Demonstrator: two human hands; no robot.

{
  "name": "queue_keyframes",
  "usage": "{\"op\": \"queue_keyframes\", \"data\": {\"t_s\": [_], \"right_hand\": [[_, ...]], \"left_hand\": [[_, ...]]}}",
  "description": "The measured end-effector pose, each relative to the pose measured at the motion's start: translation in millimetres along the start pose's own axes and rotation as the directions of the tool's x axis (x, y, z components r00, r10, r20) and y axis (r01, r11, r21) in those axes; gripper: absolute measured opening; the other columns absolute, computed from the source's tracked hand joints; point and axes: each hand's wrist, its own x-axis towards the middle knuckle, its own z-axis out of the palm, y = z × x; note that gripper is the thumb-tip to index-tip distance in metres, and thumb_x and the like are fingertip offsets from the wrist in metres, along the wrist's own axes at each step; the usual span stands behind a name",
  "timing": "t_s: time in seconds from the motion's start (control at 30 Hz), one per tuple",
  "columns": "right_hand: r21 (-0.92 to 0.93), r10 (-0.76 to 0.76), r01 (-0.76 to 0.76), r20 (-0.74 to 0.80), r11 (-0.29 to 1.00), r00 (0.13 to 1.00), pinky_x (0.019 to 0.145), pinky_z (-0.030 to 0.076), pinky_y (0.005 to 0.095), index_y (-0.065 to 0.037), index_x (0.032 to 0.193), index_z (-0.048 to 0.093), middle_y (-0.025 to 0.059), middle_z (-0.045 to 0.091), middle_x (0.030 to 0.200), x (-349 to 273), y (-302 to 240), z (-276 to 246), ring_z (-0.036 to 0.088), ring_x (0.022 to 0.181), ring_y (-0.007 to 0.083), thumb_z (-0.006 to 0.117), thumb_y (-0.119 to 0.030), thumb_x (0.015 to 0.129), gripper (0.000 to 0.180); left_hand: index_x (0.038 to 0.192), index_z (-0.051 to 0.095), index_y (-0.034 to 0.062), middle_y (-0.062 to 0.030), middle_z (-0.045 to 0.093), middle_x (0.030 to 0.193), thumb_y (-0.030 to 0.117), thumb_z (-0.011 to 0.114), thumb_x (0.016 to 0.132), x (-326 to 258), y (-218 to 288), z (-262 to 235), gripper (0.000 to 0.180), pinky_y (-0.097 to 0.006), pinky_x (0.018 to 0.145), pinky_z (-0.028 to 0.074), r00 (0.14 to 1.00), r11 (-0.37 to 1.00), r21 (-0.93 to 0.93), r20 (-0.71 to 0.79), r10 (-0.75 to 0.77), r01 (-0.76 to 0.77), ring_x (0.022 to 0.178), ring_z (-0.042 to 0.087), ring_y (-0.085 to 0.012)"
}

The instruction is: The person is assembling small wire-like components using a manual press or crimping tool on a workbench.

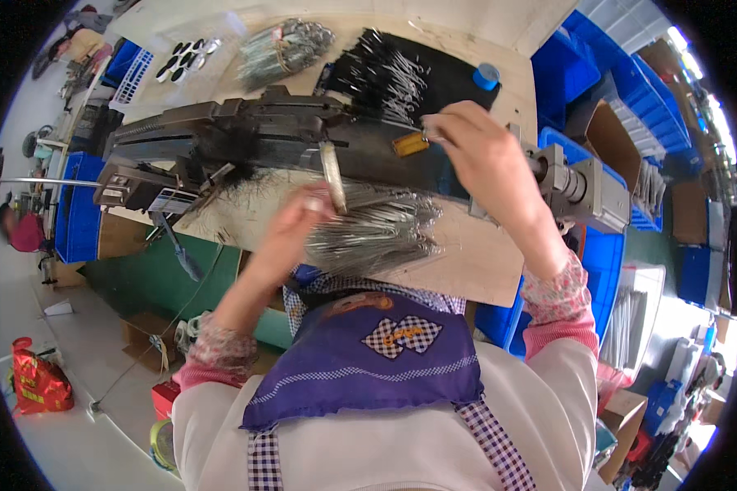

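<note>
A dark metal bench machine (278, 123) with black bristle bits lies across the table before me. My right hand (487, 159) is above its right part, thumb and fingers pinched together; whatever is between them is too small to name. A yellow block (409, 144) sits just left of those fingertips. My left hand (295, 219) is smeared by motion, beside an upright pale metal strip (333, 176) and the left edge of a pile of thin silvery wire pieces (377, 229). Its fingers look bent, but their grip is unclear.
Behind the machine lie black-tipped wire brushes (393, 78) on a dark mat, a wire bundle (287, 49), a blue round cap (486, 76) and a clear tray (190, 61) of black and white pieces. A cylindrical motor unit (577, 188) stands right. Blue bins (565, 65) flank the table.
</note>
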Motion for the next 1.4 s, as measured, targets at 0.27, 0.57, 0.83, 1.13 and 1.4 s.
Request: {"op": "queue_keyframes", "data": {"t_s": [0.27, 0.57, 0.83, 1.13, 1.4], "right_hand": [[-0.2, -0.093, 0.14, 0.229, 0.97, 0.969, 0.068, 0.052, 0.0367, -0.004, 0.093, 0.062, 0.0077, 0.057, 0.081, 33.2, 3.1, 34.8, 0.059, 0.082, 0.0255, 0.06, -0.003, 0.073, 0.02], [-0.181, -0.013, 0.054, 0.218, 0.982, 0.976, 0.069, 0.049, 0.0424, -0.003, 0.079, 0.06, 0.0143, 0.058, 0.077, 53.9, 19.6, 39.3, 0.059, 0.078, 0.0339, 0.058, -0.002, 0.073, 0.006], [0.087, 0.07, -0.098, 0.286, 0.991, 0.956, 0.07, 0.049, 0.0372, -0.001, 0.093, 0.064, 0.013, 0.059, 0.087, 62.3, 29.6, 12.9, 0.061, 0.081, 0.0295, 0.07, -0.017, 0.077, 0.023], [0.047, -0.245, 0.24, 0.203, 0.97, 0.948, 0.065, 0.05, 0.0397, -0.006, 0.087, 0.061, 0.0109, 0.056, 0.076, 59.8, 19.0, 51.4, 0.06, 0.076, 0.0309, 0.061, -0.006, 0.076, 0.011], [0.338, -0.052, 0.044, 0.014, 0.94, 0.999, 0.069, 0.052, 0.0374, -0.001, 0.089, 0.066, 0.0136, 0.065, 0.082, 75.2, 13.7, 84.0, 0.063, 0.076, 0.0331, 0.066, -0.009, 0.08, 0.012]], "left_hand": [[0.094, 0.054, 0.0061, 0.0024, 0.04, 0.074, 0.016, 0.049, 0.097, 21.2, 72.3, 7.8, 0.011, -0.019, 0.043, 0.023, 0.955, 0.494, -0.818, 0.265, -0.133, 0.296, 0.055, 0.032, -0.0027], [0.101, 0.064, 0.0024, -0.0016, 0.049, 0.062, 0.02, 0.052, 0.095, -15.1, 11.8, -71.3, 0.022, -0.027, 0.042, 0.034, 0.983, 0.859, -0.507, 0.105, 0.147, -0.074, 0.047, 0.04, -0.0116], [0.085, 0.07, 0.0024, -0.016, 0.061, 0.068, 0.018, 0.054, 0.084, 107.3, 3.4, 42.6, 0.022, -0.033, 0.06, 0.045, 0.884, 0.963, 0.207, 0.464, 0.059, -0.173, 0.062, 0.06, -0.0216], [0.07, 0.067, 0.0106, -0.0027, 0.062, 0.072, 0.01, 0.062, 0.068, 114.0, 48.3, -4.1, 0.005, -0.034, 0.066, 0.051, 0.699, 0.015, 0.811, 0.493, 0.518, -0.585, 0.075, 0.06, -0.0206], [0.095, 0.068, 0.003, -0.0058, 0.064, 0.075, 0.006, 0.064, 0.086, 62.4, 8.1, -23.0, 0.01, -0.026, 0.056, 0.046, 0.598, 0.596, 0.619, -0.242, 0.764, -0.511, 0.059, 0.055, -0.0155]]}}
